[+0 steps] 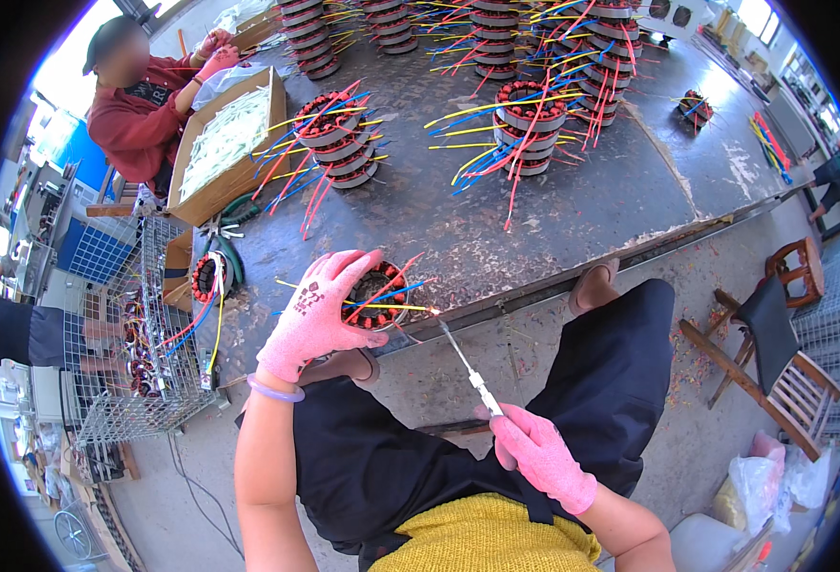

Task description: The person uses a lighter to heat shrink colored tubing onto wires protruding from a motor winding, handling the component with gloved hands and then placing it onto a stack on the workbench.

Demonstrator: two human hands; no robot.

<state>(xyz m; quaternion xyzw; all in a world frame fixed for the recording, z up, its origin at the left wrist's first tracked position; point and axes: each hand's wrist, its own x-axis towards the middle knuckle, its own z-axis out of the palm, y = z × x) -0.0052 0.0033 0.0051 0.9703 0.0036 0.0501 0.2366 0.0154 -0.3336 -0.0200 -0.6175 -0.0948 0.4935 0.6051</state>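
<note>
My left hand [317,310], in a pink glove, grips a ring-shaped motor stator [379,286] at the table's near edge. Red, blue and yellow wires stick out of the stator, its inside lined with red and black. My right hand [541,450], also pink-gloved, is wrapped round the white handle of a long-necked lighter [477,378]. The thin metal neck points up and left. A small bright flame-like glow [434,312] shows at its tip, beside the end of a yellow wire [406,306]; contact between them cannot be made out.
Several stator stacks [530,124] with loose wires stand on the worn dark table [410,210]. Pliers [220,229] and another stator [208,276] lie at the left. Behind them are a cardboard box of white pieces [182,181], a wire basket [143,410] and a co-worker [139,114].
</note>
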